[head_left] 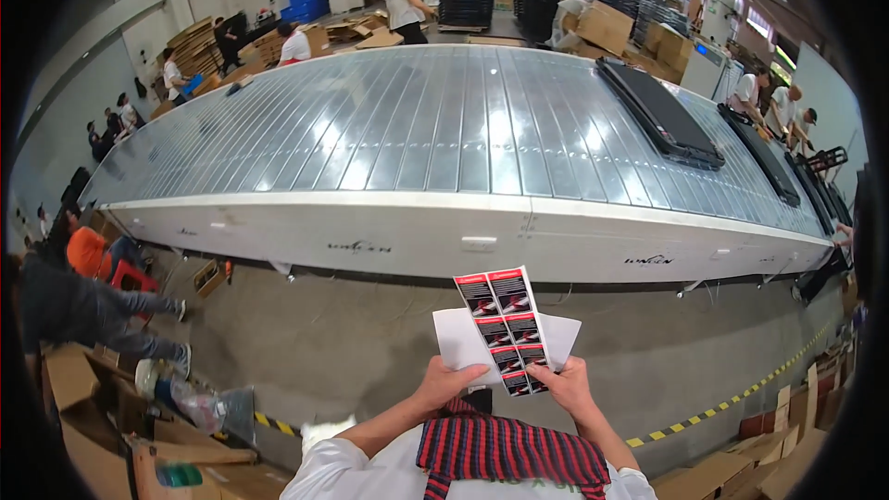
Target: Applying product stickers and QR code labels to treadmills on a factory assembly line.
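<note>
In front of my body I hold papers over the floor. A sheet of red, black and white labels (503, 326) lies on top, tilted slightly. Behind it, white sheets (456, 331) stick out on both sides. My left hand (448, 381) is closed on the left edge of the white sheets, thumb on top. My right hand (565, 383) is closed at the lower right, its thumb pressed on the label sheet; its other fingers are hidden underneath. A red and black striped cloth (509, 454) lies across my front.
Beyond the papers runs a long slatted metal conveyor (435, 130) with a white side panel (407, 241). Long flat black units (662, 111) lie on its right part. Cardboard (722, 472) is piled at both lower sides, near yellow-black floor tape (732, 400). Several people work around the conveyor.
</note>
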Motion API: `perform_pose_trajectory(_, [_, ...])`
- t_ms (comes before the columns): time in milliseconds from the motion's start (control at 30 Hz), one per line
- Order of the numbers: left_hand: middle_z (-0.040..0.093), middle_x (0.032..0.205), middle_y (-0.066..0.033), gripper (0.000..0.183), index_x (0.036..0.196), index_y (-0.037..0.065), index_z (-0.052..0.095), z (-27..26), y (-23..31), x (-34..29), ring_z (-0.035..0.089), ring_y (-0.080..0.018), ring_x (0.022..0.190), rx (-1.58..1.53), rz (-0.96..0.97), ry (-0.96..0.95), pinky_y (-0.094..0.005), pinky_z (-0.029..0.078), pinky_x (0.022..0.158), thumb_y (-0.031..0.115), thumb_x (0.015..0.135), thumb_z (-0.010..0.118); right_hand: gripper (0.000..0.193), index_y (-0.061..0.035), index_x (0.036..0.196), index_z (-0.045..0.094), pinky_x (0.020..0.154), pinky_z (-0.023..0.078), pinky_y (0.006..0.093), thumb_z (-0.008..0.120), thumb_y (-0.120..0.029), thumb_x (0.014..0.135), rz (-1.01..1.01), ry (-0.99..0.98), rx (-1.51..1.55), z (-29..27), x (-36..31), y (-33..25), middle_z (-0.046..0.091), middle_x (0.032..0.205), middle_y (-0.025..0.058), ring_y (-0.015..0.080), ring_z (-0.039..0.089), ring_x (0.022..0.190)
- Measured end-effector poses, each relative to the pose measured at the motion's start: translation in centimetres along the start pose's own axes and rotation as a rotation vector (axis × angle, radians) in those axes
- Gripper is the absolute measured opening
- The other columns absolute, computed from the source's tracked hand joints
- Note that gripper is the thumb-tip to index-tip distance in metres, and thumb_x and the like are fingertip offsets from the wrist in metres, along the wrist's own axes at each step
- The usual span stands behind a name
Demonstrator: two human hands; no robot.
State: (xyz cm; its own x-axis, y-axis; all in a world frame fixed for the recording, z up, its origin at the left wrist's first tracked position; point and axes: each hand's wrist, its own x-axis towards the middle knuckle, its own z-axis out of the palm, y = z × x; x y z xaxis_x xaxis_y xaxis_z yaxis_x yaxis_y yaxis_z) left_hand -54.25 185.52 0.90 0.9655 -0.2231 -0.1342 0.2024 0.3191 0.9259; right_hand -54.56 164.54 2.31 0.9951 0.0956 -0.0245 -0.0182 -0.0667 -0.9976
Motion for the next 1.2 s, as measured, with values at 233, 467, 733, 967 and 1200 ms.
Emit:
perform_pose_trajectory(233, [0.059, 0.089, -0.0057, 0.03, 0.098, -0.001, 0.056, 3.3, 2.2, 15.1, 0.055, -0.0112, 0.078, 0.13, -0.098, 0.033, -0.0246, 0.044, 0.068, 0.014, 0.073, 0.063, 0.016, 0.0013, 0.083, 0.06, 0.054, 0.043, 0.0233, 0.063, -0.006, 0.07, 0.006, 0.067, -0.085, -6.4, 11.5, -2.0, 0.059, 0.07, 0.0012, 0.0082, 0.052, 0.059])
perform_pose_trajectory(467, [0.057, 0.094, -0.0065, 0.036, 0.103, -0.002, 0.053, 7.2, 3.0, 25.9, 0.052, -0.0117, 0.083, -0.054, -0.082, 0.033, -0.0254, 0.043, 0.073, 0.018, 0.074, 0.063, 0.036, 0.0051, 0.101, 0.048, 0.072, 0.043, 0.0245, 0.056, 0.009, 0.066, 0.03, 0.282, 0.125, -12.7, 18.7, 0.8, 0.056, 0.09, 0.0085, 0.0132, 0.054, 0.08])
perform_pose_trajectory(733, [0.058, 0.087, -0.0049, 0.038, 0.101, -0.002, 0.054, 9.4, 0.4, 37.0, 0.052, -0.0101, 0.079, -0.093, 0.159, 0.342, -0.0252, 0.042, 0.07, 0.031, 0.081, 0.053, 0.032, 0.0058, 0.102, 0.047, 0.073, 0.043, 0.0234, 0.052, 0.01, 0.071, -0.136, 0.216, 0.079, -22.6, 29.0, 2.4, 0.056, 0.091, 0.0096, 0.013, 0.055, 0.079])
perform_pose_trajectory(967, [0.058, 0.09, -0.005, 0.042, 0.102, -0.002, 0.054, 14.8, 0.2, 42.2, 0.051, -0.0109, 0.082, 0.025, 0.159, 0.534, -0.0268, 0.041, 0.072, 0.035, 0.083, 0.048, 0.02, 0.0029, 0.092, 0.049, 0.064, 0.044, 0.0213, 0.051, 0.006, 0.073, -0.071, -0.139, 0.314, -27.2, 37.2, -2.4, 0.058, 0.081, 0.0074, 0.0104, 0.055, 0.071])
perform_pose_trajectory(1200, [0.054, 0.1, -0.0035, 0.037, 0.109, -0.001, 0.049, 17.9, -0.8, 45.5, 0.049, -0.0103, 0.09, -0.125, 0.052, 0.403, -0.0232, 0.038, 0.079, 0.026, 0.086, 0.044, 0.007, 0.0018, 0.081, 0.054, 0.057, 0.041, 0.0183, 0.056, 0.001, 0.074, 0.142, -0.285, 0.253, -28.4, 43.4, 1.6, 0.058, 0.069, 0.0039, 0.0065, 0.051, 0.059])
